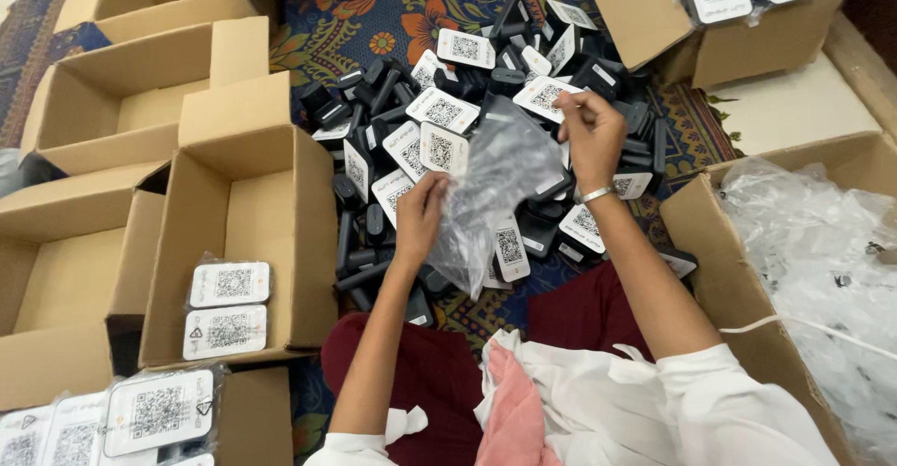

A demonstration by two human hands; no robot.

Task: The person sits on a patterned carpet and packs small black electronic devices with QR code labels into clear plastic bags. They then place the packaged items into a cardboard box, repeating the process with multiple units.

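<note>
1. The left hand point(420, 212) has its fingers curled narrow on the lower edge of a clear plastic bag point(495, 186).
2. The right hand point(589, 134) pinches the bag's top corner between thumb and fingertips; a silver bangle point(596, 194) sits on its wrist.
3. The bag hangs stretched between the 2 hands, above a heap of black devices with white code labels point(486, 101), which spreads just beyond the fingertips on a patterned cloth point(392, 8).
4. Left of the left fingers stands an open cardboard box point(248, 204) holding 2 labelled units point(229, 307).
5. Right of the right fingers, another carton point(719, 270) holds crumpled clear bags point(813, 242).
</note>
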